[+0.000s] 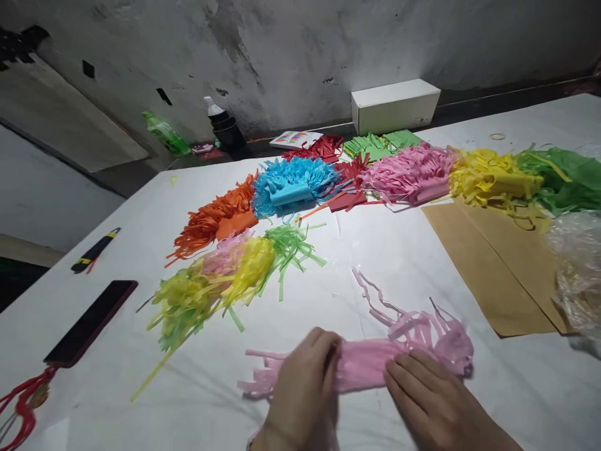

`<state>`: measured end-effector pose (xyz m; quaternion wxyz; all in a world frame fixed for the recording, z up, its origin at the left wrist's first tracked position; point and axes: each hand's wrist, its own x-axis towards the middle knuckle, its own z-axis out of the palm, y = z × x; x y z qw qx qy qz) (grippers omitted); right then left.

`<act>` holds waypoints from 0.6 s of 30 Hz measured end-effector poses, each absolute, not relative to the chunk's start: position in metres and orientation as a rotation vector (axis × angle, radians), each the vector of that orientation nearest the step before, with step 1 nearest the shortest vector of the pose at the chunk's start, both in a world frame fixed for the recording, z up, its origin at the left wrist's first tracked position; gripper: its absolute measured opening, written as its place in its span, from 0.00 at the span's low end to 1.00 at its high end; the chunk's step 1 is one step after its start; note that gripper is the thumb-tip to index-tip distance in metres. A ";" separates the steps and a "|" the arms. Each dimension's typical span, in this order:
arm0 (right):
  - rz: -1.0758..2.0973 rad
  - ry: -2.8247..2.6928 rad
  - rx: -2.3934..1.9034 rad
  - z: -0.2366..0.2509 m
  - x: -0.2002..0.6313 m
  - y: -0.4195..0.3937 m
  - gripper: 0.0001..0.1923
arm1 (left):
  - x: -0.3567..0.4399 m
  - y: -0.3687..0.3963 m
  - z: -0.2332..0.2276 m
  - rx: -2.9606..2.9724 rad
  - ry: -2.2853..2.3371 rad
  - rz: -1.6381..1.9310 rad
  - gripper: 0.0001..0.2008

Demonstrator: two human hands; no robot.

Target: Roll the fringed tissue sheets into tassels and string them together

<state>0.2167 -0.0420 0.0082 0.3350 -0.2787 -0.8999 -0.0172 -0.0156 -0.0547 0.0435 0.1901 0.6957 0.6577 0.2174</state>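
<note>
A pink tissue-paper tassel [364, 365] lies crosswise on the table in front of me, with an uncut middle band and cut fringe at both ends. My left hand [305, 388] is closed on the band's left part, thumb and fingers together. Over the right part, my right hand [422, 391] rests with its fingers laid flat on the paper. Loose curled strips spread beyond its fingertips. Just past my hands sits a mixed bunch of yellow, green and pink fringe [248, 263].
Orange [216, 213], blue [295, 185], pink [408, 172] and yellow [493, 178] fringe bundles line the back. Brown paper [488, 269] and clear plastic wrap [580, 269] lie right. A phone [91, 322] and cutter knife [96, 250] lie left. A white box [394, 106] stands behind.
</note>
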 end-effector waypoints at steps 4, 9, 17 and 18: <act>0.018 -2.286 -0.755 0.010 0.212 -0.041 0.17 | -0.020 -0.067 0.044 2.397 1.775 0.912 0.12; 0.129 -2.321 -0.742 0.010 0.211 -0.045 0.17 | 0.004 -0.078 0.027 2.539 1.511 0.939 0.13; 0.173 -2.253 -0.857 0.003 0.234 -0.043 0.15 | -0.005 -0.090 0.009 2.447 1.572 0.919 0.16; 0.208 -2.204 -0.920 0.005 0.232 -0.042 0.14 | -0.005 -0.092 0.008 2.396 1.619 0.916 0.16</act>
